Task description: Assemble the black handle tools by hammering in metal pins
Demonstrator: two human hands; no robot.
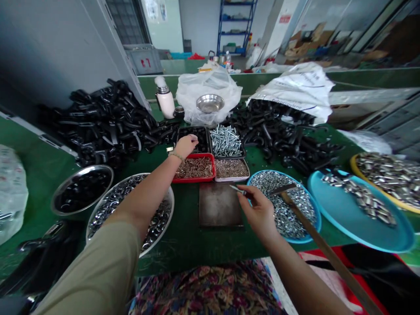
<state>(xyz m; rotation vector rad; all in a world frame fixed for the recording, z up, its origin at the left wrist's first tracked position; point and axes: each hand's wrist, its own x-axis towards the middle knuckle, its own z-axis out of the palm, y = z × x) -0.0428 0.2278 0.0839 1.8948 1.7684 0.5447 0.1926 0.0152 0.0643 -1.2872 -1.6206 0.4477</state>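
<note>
Between the fingertips of my right hand (259, 212) is a slim silver bolt (236, 189), pointing left above the right edge of a dark metal plate (220, 205). My left hand (186, 145) reaches over a black tray (206, 139) of small black parts, its fingertips pinched together. Whatever they hold, if anything, I cannot make out. Just below that hand sits a red tray (197, 180) full of thin copper-coloured pins. Silver bolts (226, 141) fill the tray to its right, and a pale tray (232, 178) of tiny brownish pieces stands in front of them.
A wooden-handled hammer (310, 225) rests across a blue basin (319, 218) of small metal parts. Further right are a blue tray (344, 218) and a yellow-rimmed tray (352, 164). A white basin (172, 205) of shiny rings lies under my left arm. Black parts (108, 122) heap behind.
</note>
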